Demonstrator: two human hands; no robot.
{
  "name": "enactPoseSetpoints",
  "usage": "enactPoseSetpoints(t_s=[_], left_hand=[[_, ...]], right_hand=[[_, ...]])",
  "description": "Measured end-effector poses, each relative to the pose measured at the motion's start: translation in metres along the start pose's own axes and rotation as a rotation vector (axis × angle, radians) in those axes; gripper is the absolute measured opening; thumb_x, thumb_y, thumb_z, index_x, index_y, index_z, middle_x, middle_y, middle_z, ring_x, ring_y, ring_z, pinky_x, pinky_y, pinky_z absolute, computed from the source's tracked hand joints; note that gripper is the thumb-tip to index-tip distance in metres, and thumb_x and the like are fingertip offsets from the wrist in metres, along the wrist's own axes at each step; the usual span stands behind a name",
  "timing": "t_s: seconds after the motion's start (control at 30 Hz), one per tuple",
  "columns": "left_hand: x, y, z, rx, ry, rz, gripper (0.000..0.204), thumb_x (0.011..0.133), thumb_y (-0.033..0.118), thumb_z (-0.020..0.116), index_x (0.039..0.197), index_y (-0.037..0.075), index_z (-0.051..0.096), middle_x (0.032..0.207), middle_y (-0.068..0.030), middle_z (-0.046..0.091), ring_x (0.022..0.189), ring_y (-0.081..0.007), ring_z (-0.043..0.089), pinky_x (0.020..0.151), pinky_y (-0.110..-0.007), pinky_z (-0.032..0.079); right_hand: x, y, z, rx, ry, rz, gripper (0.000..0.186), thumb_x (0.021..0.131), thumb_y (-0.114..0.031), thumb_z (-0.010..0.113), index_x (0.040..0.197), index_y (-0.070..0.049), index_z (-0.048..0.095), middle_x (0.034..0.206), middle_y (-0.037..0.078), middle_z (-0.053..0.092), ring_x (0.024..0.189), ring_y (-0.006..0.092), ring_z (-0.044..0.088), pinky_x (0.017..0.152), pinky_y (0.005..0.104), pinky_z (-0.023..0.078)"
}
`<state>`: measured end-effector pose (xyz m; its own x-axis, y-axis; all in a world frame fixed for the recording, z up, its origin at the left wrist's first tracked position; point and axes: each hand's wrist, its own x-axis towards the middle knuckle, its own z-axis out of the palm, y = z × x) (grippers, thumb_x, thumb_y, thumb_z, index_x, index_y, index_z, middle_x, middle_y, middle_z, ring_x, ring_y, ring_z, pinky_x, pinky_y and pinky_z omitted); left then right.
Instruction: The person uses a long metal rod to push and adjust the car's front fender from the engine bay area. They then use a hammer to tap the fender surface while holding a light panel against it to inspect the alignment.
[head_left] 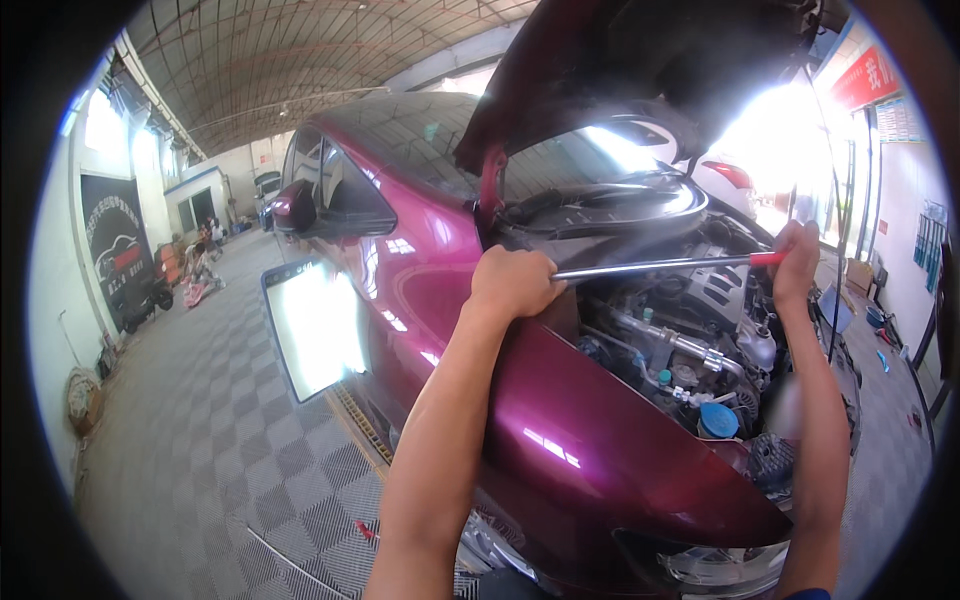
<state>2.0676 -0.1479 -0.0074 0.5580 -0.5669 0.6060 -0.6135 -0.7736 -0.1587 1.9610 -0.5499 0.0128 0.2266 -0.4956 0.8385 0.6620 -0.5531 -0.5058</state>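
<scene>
A long shiny metal rod [650, 268] with a red end [767, 259] lies almost level across the rear part of the engine bay. My left hand [515, 283] is closed round its left end, at the upper edge of the car's purple front fender [590, 400]. What the rod's tip touches is hidden behind that hand. On the far right, my right hand [797, 262] grips the red end, raised above the engine bay [690, 330]. The hood [640, 80] stands up over the bay.
A bright light panel [318, 325] stands beside the car's left side, below the side mirror [295, 207]. Another thin rod [290, 560] lies on the checkered floor [230, 440] near a small red piece [366, 529]. A blue reservoir cap [718, 420] sits in the bay's front part.
</scene>
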Motion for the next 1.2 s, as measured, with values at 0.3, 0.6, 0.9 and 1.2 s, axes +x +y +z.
enactPoseSetpoints(t_s=[0.3, 0.6, 0.9, 1.2], left_hand=[[-0.004, 0.011, -0.002, -0.059, 0.021, -0.05, 0.036, 0.086, 0.046, 0.062, 0.086, 0.013, 0.075, 0.082, -0.0152, 0.071, 0.081, -0.0369, 0.07, 0.077, -0.045, 0.055], [-0.032, 0.005, -0.018, -0.372, 0.042, -0.01, 0.03, 0.069, 0.036, 0.08, 0.083, 0.01, 0.072, 0.079, -0.0078, 0.071, 0.09, -0.0287, 0.067, 0.103, -0.039, 0.043], [-0.05, 0.006, -0.026, -0.592, 0.046, 0.052, 0.02, 0.079, 0.022, 0.068, 0.095, 0.01, 0.072, 0.095, -0.0034, 0.071, 0.101, -0.0199, 0.065, 0.121, -0.046, 0.023], [-0.086, 0.036, -0.024, -0.446, 0.27, -0.104, 0.028, 0.09, 0.018, 0.064, 0.114, 0.004, 0.068, 0.129, -0.0149, 0.063, 0.126, -0.0309, 0.055, 0.114, -0.043, 0.035]], right_hand=[[0.005, 0.005, -0.014, -0.304, 0.013, -0.272, 0.064, 0.109, -0.046, 0.024, 0.068, -0.001, 0.045, 0.058, 0.007, 0.04, 0.058, 0.0198, 0.041, 0.061, 0.0388, 0.034], [-0.059, -0.068, -0.06, -0.087, -0.368, 0.159, 0.051, 0.105, -0.047, 0.034, 0.076, -0.008, 0.047, 0.061, 0.001, 0.043, 0.051, 0.0103, 0.046, 0.047, 0.0269, 0.034], [-0.133, -0.05, -0.099, 0.009, -0.424, -0.021, 0.078, 0.092, -0.081, 0.033, 0.081, -0.005, 0.05, 0.069, 0.001, 0.049, 0.056, 0.0087, 0.049, 0.053, 0.0249, 0.036], [-0.139, -0.073, -0.122, -0.07, -0.704, -0.014, 0.088, 0.083, -0.089, 0.037, 0.083, -0.002, 0.054, 0.07, 0.003, 0.051, 0.056, 0.0108, 0.056, 0.052, 0.0248, 0.039]])
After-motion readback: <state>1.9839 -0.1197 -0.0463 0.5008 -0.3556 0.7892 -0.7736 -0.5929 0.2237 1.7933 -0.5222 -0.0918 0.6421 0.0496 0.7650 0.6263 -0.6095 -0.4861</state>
